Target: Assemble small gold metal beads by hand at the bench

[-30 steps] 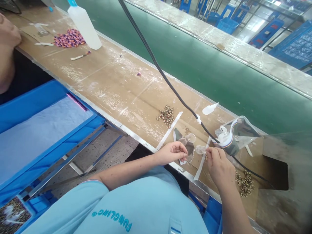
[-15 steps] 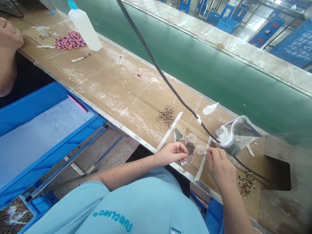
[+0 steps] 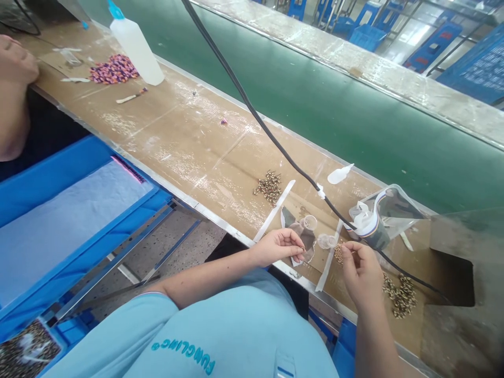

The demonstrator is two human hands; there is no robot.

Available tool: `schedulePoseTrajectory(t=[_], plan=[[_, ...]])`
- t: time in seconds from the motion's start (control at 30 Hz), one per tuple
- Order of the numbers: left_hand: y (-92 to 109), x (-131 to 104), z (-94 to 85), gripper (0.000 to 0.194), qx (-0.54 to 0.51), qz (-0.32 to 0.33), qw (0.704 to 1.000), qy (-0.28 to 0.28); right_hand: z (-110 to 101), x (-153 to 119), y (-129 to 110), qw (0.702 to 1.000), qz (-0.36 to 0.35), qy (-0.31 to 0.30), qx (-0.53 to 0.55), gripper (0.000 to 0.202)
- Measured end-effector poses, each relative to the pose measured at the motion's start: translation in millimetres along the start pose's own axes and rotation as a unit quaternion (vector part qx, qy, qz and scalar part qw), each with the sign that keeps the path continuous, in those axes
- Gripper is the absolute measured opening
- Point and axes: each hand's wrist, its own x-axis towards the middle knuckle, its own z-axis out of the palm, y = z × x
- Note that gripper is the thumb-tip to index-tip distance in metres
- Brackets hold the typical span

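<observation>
My left hand (image 3: 280, 245) is in a pinch over the table's near edge, with a tiny gold-coloured piece just showing at its fingertips. Thumb and forefinger of my right hand (image 3: 361, 270) are closed together beside a small heap of tiny gold pieces (image 3: 338, 254); whatever they grip is too small to make out. Between the hands sit a clear little cup (image 3: 325, 241) and a clear round container (image 3: 310, 223), the latter on a dark torn sheet (image 3: 289, 218). Brass-coloured parts form one pile (image 3: 268, 187) left of the tape and another pile (image 3: 399, 296) right of my right wrist.
A black cable (image 3: 252, 107) crosses above the table near a clear plastic bag (image 3: 394, 210). Farther left stand a white bottle (image 3: 138, 52) and a pink-and-purple heap (image 3: 113, 69), with another person's arm (image 3: 13, 94) beyond. A green belt (image 3: 315, 105) runs behind.
My right hand has drawn back from the clear little cup, slightly right, uncovering the small gold heap. My left hand stays nearly in place.
</observation>
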Motion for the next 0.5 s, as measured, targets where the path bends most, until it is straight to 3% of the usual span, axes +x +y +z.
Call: schedulePoseTrajectory(t=[0.07,0.2,0.3,0.5], plan=[[-0.3,-0.5,0.1,0.044,-0.001,0.0,1.0,0.0,0.3,-2.0,0.4,0.989,0.08,-0.028,0.119,0.038],[-1.3,-1.3,-0.4,0.042,0.003,-0.001,1.0,0.004,2.0,-6.3,2.1,0.928,0.195,-0.084,0.307,0.036],[-1.3,-1.8,-0.7,0.04,0.008,-0.004,1.0,0.003,2.9,-8.0,2.8,0.902,0.221,-0.094,0.359,0.034],[-1.0,-2.2,-0.2,0.04,0.01,-0.006,1.0,0.004,4.1,-8.5,0.2,0.891,0.235,-0.096,0.377,0.036]])
